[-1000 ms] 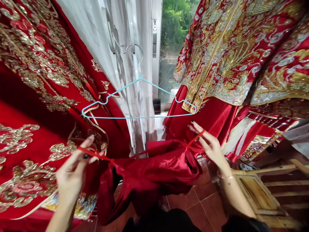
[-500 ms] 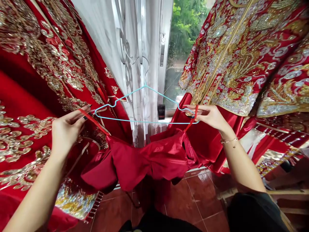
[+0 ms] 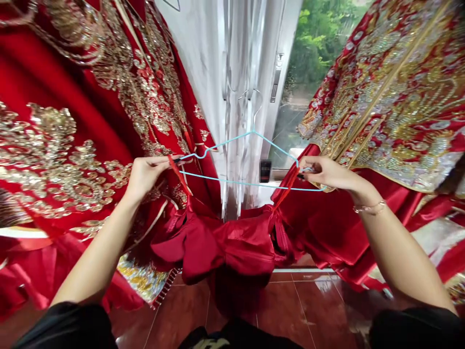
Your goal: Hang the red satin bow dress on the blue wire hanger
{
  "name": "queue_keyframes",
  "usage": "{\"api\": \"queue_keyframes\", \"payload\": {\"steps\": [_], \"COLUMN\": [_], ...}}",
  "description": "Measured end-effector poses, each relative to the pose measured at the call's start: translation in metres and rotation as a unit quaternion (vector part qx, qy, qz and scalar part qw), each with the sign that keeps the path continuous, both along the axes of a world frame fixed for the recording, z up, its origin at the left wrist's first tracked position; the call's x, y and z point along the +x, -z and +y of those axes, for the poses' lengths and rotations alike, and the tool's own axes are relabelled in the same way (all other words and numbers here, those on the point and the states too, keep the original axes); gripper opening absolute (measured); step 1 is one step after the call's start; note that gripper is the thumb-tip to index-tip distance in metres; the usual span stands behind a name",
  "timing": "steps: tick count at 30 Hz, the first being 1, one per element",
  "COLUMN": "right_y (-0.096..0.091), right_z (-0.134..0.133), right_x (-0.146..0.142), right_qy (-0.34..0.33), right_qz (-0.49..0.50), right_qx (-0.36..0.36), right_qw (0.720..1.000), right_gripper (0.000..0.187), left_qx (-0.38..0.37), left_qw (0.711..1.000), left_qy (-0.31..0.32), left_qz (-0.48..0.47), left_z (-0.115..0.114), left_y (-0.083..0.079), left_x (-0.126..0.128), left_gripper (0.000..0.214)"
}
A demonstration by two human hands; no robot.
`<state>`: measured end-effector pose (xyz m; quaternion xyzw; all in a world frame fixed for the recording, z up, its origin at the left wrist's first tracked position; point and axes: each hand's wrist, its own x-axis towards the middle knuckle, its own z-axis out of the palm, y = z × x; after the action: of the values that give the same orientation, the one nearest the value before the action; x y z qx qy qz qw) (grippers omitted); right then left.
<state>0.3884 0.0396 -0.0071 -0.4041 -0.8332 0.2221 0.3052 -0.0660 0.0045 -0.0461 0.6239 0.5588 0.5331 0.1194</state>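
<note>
A light-blue wire clothes hanger (image 3: 232, 182) is held up before me, its metal hook upward. From thin red straps at its two ends hangs a dark red satin dress (image 3: 232, 242) with a gathered bodice. My left hand (image 3: 145, 178) pinches the hanger's left end, where the left strap (image 3: 173, 167) loops by the fingertips. On the other side, my right hand (image 3: 327, 172) is closed on the hanger's right shoulder, and the right strap (image 3: 286, 191) lies over the wire beside the fingers. Part of the hanger's right end is hidden behind that hand.
Red gowns with gold beading (image 3: 152, 87) hang at the left. An embroidered red and gold jacket (image 3: 395, 97) hangs at the right. White curtains (image 3: 238, 63) and a window (image 3: 312, 58) are behind, above a red tiled floor (image 3: 279, 305).
The right strap has slid inward along the hanger, toward its shoulder notch. My left hand has come closer to the hanger's end. Hands, hanger and dress appear further right in view.
</note>
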Motion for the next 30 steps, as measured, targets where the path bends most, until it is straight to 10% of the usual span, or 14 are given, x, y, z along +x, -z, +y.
{"api": "queue_keyframes", "payload": {"steps": [10, 15, 18, 21, 25, 30], "right_y": [0.023, 0.048, 0.09, 0.146, 0.205, 0.237], "right_z": [0.01, 0.002, -0.016, -0.031, -0.031, -0.019], "right_x": [0.003, 0.009, 0.022, 0.033, 0.027, 0.009], "right_qy": [0.013, 0.099, 0.2, 0.231, 0.26, 0.262], "right_qz": [0.017, 0.062, 0.179, 0.271, 0.214, 0.145], "right_qx": [0.083, 0.197, 0.274, 0.169, -0.022, -0.115], "right_qw": [0.996, 0.973, 0.923, 0.919, 0.941, 0.947], "right_gripper": [0.02, 0.038, 0.048, 0.033, 0.027, 0.025], "left_qx": [-0.103, -0.129, 0.104, 0.236, 0.072, -0.108], "left_qw": [0.966, 0.952, 0.977, 0.958, 0.946, 0.904], "left_qy": [0.213, 0.223, 0.085, -0.057, 0.229, 0.349], "left_qz": [0.108, 0.164, 0.165, 0.155, 0.218, 0.22], "left_z": [0.041, 0.017, -0.031, -0.082, -0.113, -0.112], "left_y": [-0.055, -0.061, -0.015, 0.064, 0.15, 0.157], "left_x": [0.023, 0.009, 0.013, 0.031, 0.054, 0.05], "left_gripper": [0.004, 0.034, 0.053, 0.041, 0.024, 0.01]}}
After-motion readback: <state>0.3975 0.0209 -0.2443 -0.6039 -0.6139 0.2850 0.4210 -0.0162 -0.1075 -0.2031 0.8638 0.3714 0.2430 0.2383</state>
